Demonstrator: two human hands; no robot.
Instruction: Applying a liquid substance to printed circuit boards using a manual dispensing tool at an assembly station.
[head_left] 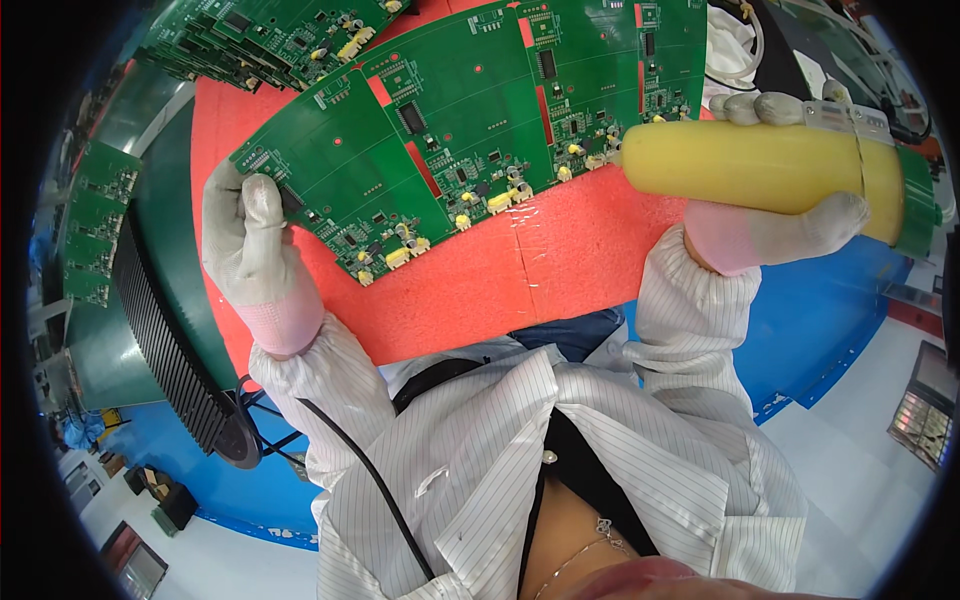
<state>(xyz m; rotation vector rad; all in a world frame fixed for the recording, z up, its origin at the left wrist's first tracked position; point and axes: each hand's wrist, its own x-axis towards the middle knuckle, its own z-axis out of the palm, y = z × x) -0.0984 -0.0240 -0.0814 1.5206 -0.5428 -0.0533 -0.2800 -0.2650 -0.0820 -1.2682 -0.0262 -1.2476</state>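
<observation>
A long green circuit board panel [480, 120] is tilted over a red foam sheet [560, 250]. It has several joined sections, with pale connectors and yellow parts along its near edge. My left hand [252, 235], in a pale glove, grips the panel's left end, thumb on top. In my right hand [790, 220], also gloved, is a thick yellow cylinder [740, 165] with a metal bracket and a green far end. Fingers wrap over its far side and the thumb lies along the near side. The cylinder's rounded left end is at the panel's near right edge; contact cannot be made out.
More circuit boards [265, 40] are stacked at the far left. Farther left, another board panel [100, 220] lies beyond a black ribbed strip [165, 330]. White cloth [730, 45] and a pale hose lie at the back right. A black cord [370, 470] runs from my left sleeve.
</observation>
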